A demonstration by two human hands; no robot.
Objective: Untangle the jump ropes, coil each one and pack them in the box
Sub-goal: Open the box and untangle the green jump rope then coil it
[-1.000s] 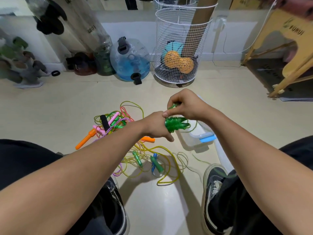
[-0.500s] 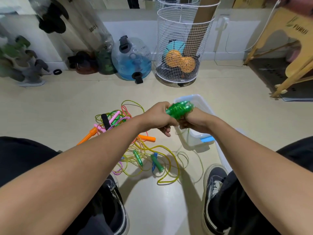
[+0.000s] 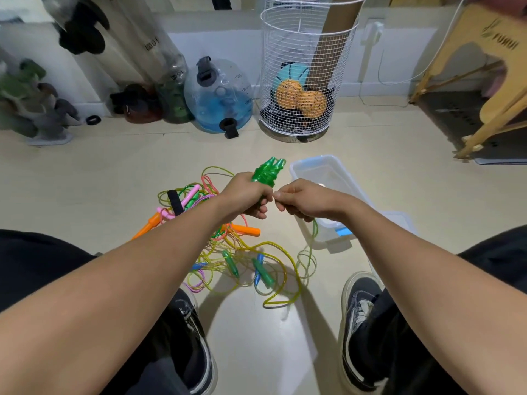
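Just left of the clear box [image 3: 313, 166], the left hand [image 3: 245, 195] grips the upright green rope bundle [image 3: 266, 173]; the right hand [image 3: 299, 199], nearer the box, seemingly pinches its trailing cord.

**Clutter Along the Wall**

A white wire basket [image 3: 306, 81] stood against the wall, holding an orange peanut-shaped ball [image 3: 301, 99], a light blue ball [image 3: 293, 74] and a cardboard tube [image 3: 335, 38]. Just left of it sat a clear blue water jug [image 3: 218, 95], then a dark green bottle [image 3: 175, 92] and a dark red one [image 3: 138, 105]. A small black ring [image 3: 93, 120] lay on the floor nearby. A wooden stool [image 3: 496, 72] stood at the right.
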